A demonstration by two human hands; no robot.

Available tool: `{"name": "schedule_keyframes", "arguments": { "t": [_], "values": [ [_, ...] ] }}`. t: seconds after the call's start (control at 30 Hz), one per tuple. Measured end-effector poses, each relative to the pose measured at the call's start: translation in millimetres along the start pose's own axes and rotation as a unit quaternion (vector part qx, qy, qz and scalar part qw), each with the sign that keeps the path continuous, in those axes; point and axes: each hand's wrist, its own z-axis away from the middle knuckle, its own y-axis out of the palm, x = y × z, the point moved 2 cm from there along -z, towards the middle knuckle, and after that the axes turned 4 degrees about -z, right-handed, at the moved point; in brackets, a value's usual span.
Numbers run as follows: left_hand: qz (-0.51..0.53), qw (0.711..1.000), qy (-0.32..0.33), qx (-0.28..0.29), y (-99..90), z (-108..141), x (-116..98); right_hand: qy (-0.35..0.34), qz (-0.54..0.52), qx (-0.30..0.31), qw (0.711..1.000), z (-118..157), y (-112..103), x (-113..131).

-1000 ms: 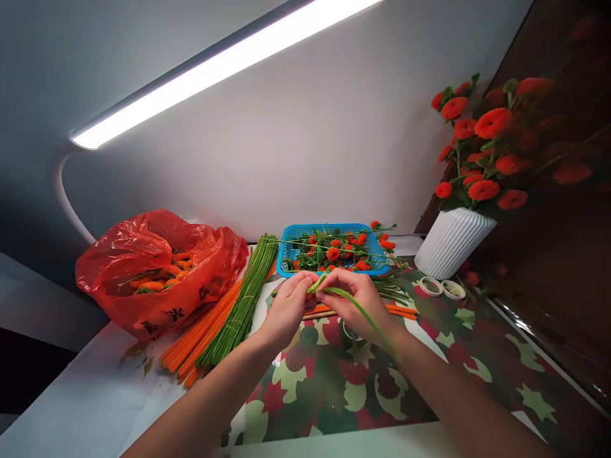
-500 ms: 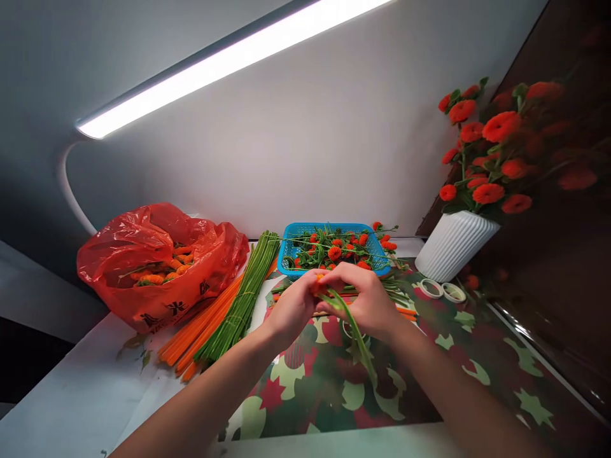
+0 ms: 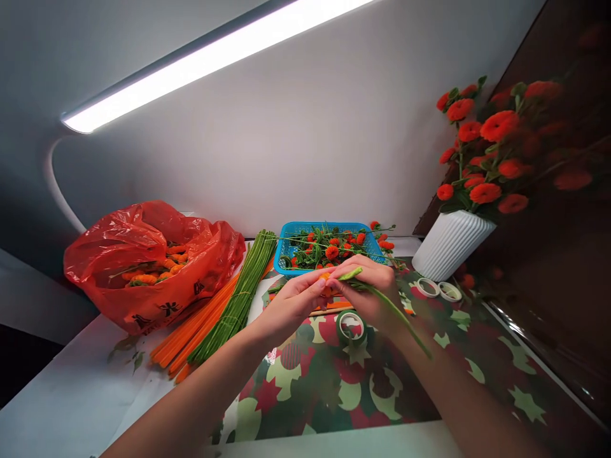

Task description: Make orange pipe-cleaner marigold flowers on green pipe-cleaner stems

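Observation:
My left hand (image 3: 298, 298) pinches a small orange flower head (image 3: 326, 277) between thumb and fingers, above the patterned mat. Against it, my right hand (image 3: 375, 289) is closed on the same flower at the base of its green stem (image 3: 398, 313), which slants down to the right over my right wrist. A short green leaf-like piece (image 3: 352, 274) lies across the right fingers. The fingers hide part of the flower. Just below the hands, a green tape roll (image 3: 352, 327) rests on the mat.
Behind the hands, a blue basket (image 3: 286, 254) holds red flowers. At left are a red plastic bag (image 3: 128, 312) and bundled green (image 3: 238, 305) and orange stems (image 3: 195, 324). At right stand a white vase (image 3: 451, 247) and two tape rolls (image 3: 428, 288). A lamp (image 3: 210, 67) hangs overhead.
The green stem has swung from pointing down toward me to slanting right. My right hand has turned, and the tape roll below now shows more fully. The view has shifted slightly.

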Motion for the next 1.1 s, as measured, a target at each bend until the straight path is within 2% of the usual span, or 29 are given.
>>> {"name": "schedule_keyframes", "arguments": {
  "t": [0.2, 0.43, 0.6, 0.7, 0.87, 1.0, 1.1],
  "values": [
    [-0.039, 0.999, -0.013, -0.006, -7.9, 0.7, -1.5, -0.015, -0.001, -0.001, 1.000, -3.1, -3.9, 6.1],
    [-0.003, 0.999, -0.041, -0.003, -18.2, -3.6, -0.2, -0.037, -0.048, 0.092, 0.994, -9.9, -14.9, 3.4],
    [-0.013, 0.999, -0.041, 0.011, -18.8, -2.0, 0.5, -0.037, -0.017, 0.064, 0.997, -6.7, -12.0, 3.0],
    [-0.049, 0.998, -0.036, 0.023, -17.8, 0.0, -1.3, -0.023, 0.029, 0.080, 0.996, -4.8, -10.3, 3.2],
    [-0.131, 0.990, -0.014, 0.050, -17.8, 1.8, -7.6, -0.029, 0.042, 0.175, 0.983, -2.7, -3.5, 0.1],
    [-0.197, 0.978, -0.009, 0.069, -18.5, 4.0, -12.7, 0.008, 0.013, 0.191, 0.981, -0.2, 2.8, -4.8],
    [-0.286, 0.955, 0.004, 0.072, -19.0, 6.2, -17.3, 0.047, 0.003, 0.203, 0.978, 1.3, 5.4, -5.3]
  ]
}}
